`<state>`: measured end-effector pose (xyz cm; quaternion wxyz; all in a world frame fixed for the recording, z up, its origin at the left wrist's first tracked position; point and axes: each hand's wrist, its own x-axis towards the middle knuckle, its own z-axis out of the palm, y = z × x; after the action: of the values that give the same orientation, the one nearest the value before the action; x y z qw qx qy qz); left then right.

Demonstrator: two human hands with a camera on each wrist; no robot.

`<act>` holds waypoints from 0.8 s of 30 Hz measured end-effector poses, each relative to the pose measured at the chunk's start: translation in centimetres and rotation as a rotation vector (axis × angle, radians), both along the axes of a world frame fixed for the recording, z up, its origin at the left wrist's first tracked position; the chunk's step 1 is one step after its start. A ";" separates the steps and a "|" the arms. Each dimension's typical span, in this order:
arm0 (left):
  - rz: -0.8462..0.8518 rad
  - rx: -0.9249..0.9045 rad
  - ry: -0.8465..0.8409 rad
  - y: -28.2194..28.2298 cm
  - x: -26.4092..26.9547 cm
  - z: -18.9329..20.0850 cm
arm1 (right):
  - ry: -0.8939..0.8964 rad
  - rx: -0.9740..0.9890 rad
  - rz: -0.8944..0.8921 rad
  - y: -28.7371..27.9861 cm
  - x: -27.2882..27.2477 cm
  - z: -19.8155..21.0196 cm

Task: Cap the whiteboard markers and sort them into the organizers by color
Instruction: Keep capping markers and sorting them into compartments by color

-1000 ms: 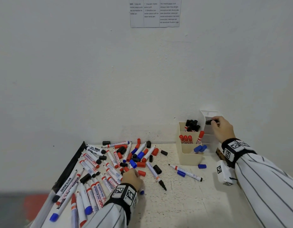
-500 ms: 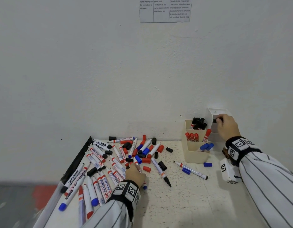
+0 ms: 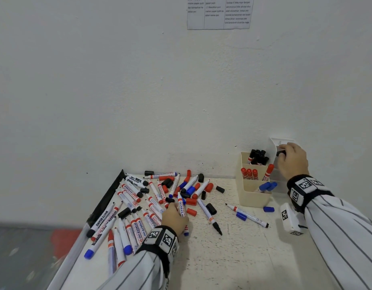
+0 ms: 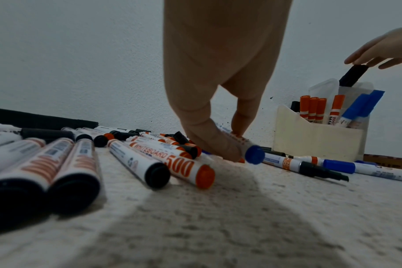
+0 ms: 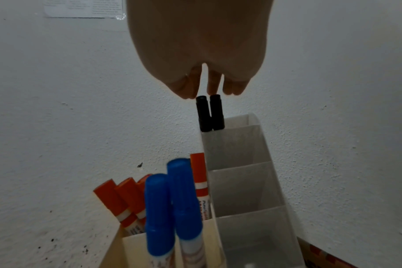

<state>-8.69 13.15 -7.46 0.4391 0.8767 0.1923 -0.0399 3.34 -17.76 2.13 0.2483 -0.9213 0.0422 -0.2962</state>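
Fingers (image 4: 209, 139) of the left hand (image 3: 174, 218) pinch a blue-ended marker (image 4: 254, 155) in the near-left pile (image 3: 135, 206).
Far right, the right hand (image 3: 292, 160) grips two black markers (image 5: 210, 112) standing in the far compartment of the clear organizer (image 5: 241, 181), beside the beige organizer (image 3: 252, 197).

I'm reaching my left hand (image 3: 174, 217) forward and low, palm down, with thumb and fingers pinching a blue marker (image 4: 252, 154). I'm holding my right hand (image 3: 292, 160) higher and further out to the right, arm stretched, fingers pointing down, their tips pinching black markers (image 5: 210, 112) at the caps.
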 end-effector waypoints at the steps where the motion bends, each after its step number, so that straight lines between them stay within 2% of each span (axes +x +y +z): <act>1: 0.006 -0.002 -0.006 0.1 -0.1 0.1 | -0.030 0.013 -0.025 0.5 -0.5 0.3; 4: 0.043 -0.043 -0.016 0.5 -0.3 0.2 | -0.203 -0.002 -0.010 2.3 -1.5 0.9; 6: 0.058 -0.067 -0.019 0.9 -0.5 0.3 | -0.275 -0.002 0.110 4.0 -1.7 1.0; 8: 0.081 -0.094 -0.029 1.5 -0.7 0.4 | -0.250 0.051 0.269 6.3 -2.1 1.1; 10: 0.102 -0.125 -0.028 2.0 -0.9 0.5 | -0.122 0.099 0.402 8.7 -2.8 1.0; 12: 0.104 -0.152 -0.016 2.7 -1.1 0.5 | 0.132 0.080 0.497 10.7 -3.2 0.3; 15: 0.115 -0.184 -0.011 3.9 -1.6 0.4 | 0.591 -0.008 0.628 13.9 -4.4 -1.8; 18: 0.151 -0.250 0.015 5.0 -1.9 0.2 | 0.882 -0.197 0.673 16.9 -5.9 -4.6; 20: 0.156 -0.258 0.018 5.7 -2.1 0.0 | 0.976 -0.223 0.661 18.5 -6.7 -6.4; 24: 0.196 -0.250 -0.018 6.9 -2.5 -0.2 | 0.896 -0.322 0.656 20.5 -7.3 -8.3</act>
<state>-11.23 20.03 -7.67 0.5484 0.7926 0.2662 -0.0126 -3.96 2.74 -6.20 0.1419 -0.9479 -0.1902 0.2127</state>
